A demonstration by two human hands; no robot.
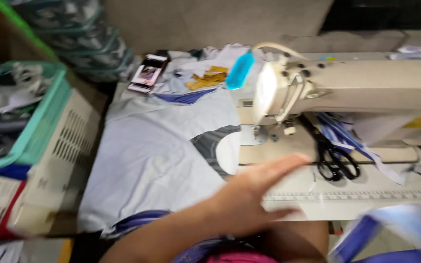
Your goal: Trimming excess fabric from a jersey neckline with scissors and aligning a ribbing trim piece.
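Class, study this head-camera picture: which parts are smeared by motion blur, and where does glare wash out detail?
Head view: the hand and the blue cloth at lower right are smeared by motion; the lamp on the sewing machine glares white; the scissors stay fairly sharp.

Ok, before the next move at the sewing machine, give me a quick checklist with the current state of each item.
1. Left hand away from the needle area: ok, it hovers open over the table edge, blurred by motion.
2. Right hand located: cannot tell, only a blurred blue fabric piece shows at lower right.
3. Light blue garment spread flat left of the sewing machine: ok.
4. Scissors out of the fabric path: ok, lying closed on the machine bed to the right of the needle.
5. Phone off the sewing line: ok, at the table's far end.
6. Fabric under the presser foot: cannot tell.
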